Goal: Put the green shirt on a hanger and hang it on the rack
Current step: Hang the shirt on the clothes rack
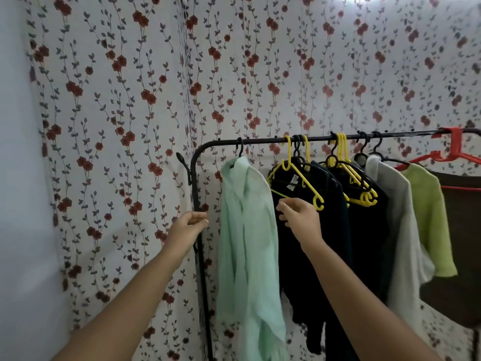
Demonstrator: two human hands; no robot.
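Left hand (191, 225) grips rack (193, 183) post; right hand (299, 218) loosely curled, empty, beside hung green shirt (247, 230).

Both arms outstretched, left hand (191, 225) curled tight, right hand (299, 217) loosely curled.

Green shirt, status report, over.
Left hand at rack post, grip unclear. Right hand empty, by black garments. Green shirt hanging from rail on black hanger.

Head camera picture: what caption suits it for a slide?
Mint-green shirt hung on the rack, left hand at its post, right hand by a yellow hanger.
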